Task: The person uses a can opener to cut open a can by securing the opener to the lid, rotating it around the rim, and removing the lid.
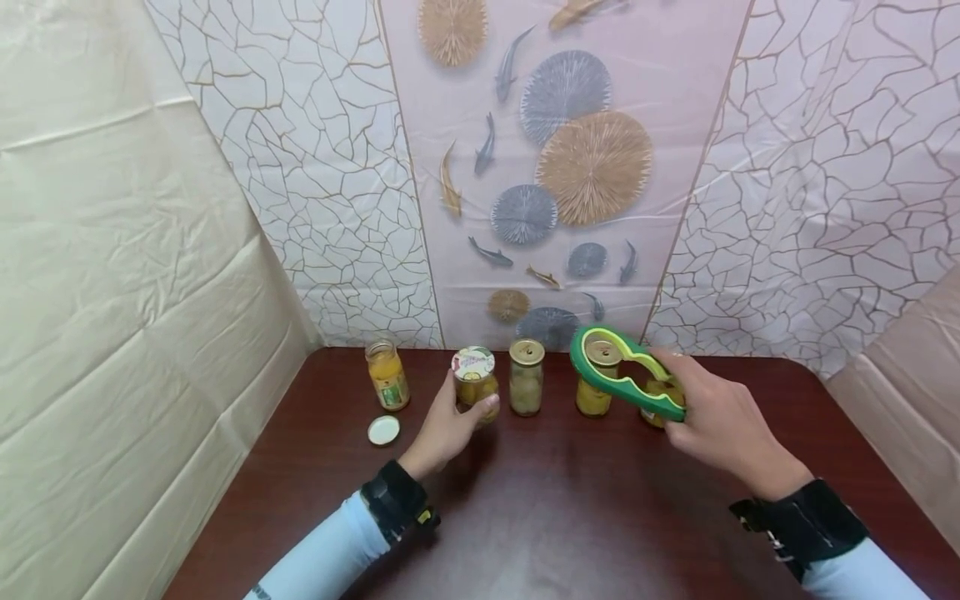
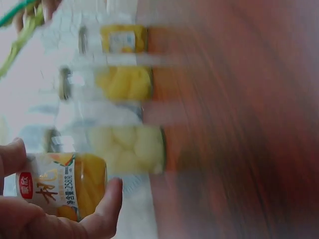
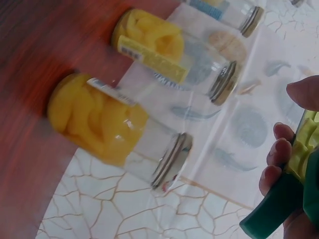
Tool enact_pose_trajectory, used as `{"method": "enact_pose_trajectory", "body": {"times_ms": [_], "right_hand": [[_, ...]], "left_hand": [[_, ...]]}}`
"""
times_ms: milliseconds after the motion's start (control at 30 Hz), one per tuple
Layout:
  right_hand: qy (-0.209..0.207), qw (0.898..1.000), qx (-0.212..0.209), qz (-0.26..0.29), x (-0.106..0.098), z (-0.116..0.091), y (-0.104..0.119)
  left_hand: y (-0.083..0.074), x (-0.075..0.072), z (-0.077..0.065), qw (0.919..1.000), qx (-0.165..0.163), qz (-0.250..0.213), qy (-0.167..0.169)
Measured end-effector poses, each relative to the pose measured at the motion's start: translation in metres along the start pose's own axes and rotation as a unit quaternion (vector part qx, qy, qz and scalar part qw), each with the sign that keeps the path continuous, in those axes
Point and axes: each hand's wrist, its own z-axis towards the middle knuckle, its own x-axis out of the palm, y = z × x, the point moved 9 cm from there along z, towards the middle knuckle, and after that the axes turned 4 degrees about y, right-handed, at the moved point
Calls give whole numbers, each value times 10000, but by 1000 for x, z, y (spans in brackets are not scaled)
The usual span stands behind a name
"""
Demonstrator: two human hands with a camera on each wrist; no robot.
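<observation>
Gripping, with the thumb and curled fingers of the left hand [image 1: 450, 429], a small glass jar [image 1: 476, 390] of yellow fruit, upright or nearly so, with a patterned white lid [image 1: 474, 362] on top, left of centre near the back of a dark red-brown table [image 1: 540, 508]. Hard to tell whether resting on the tabletop or raised just above. Holding, in the wrapped fingers of the right hand [image 1: 720, 417], a green opener [image 1: 627, 393] with wavy yellow inner edges, its loop pointing leftward; well apart from the glass in the right wrist view, though overlapping two jars in the head view. Standing just right of the gripped jar: a gold-lidded jar of pale fruit [image 1: 527, 390]. Farther right, behind the opener: a gold-lidded jar of yellow fruit [image 1: 592, 402], then another yellow-filled jar [image 1: 662, 388], partly hidden by tool and hand. At far left, an uncapped jar [image 1: 390, 375] with orange-yellow contents, and just in front, lying flat, a loose lid [image 1: 384, 430], pale side up. On both arms, black wrist straps [image 1: 393, 497] and light-blue sleeves [image 1: 322, 542]. Behind everything, a hanging cloth [image 1: 337, 208] printed with crackle lines, round discs and fish.
</observation>
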Motion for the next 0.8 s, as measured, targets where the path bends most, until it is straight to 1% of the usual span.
{"method": "enact_pose_trajectory", "body": {"times_ms": [100, 167, 300, 367, 467, 667, 800], "right_hand": [[-1, 9999, -107, 37, 1, 2, 6], [-25, 9998, -185, 44, 1, 4, 11], [-76, 9994, -342, 65, 2, 5, 20], [-100, 9990, -429, 76, 1, 5, 25], [-107, 9983, -574, 70, 2, 6, 34], [125, 9971, -715, 210, 12, 13, 55], [289, 9957, -844, 237, 19, 20, 71]], "left_hand": [[-9, 13, -13, 9992, -76, 88, 385], [-14, 19, -19, 9982, -103, 184, 562], [-20, 26, -27, 9976, -79, 281, 626], [-23, 30, -27, 9978, -42, 243, 623], [-26, 36, -27, 9975, 65, 308, 628], [-32, 54, -29, 9945, 334, 435, 889], [-36, 64, -33, 9930, 382, 431, 1033]]}}
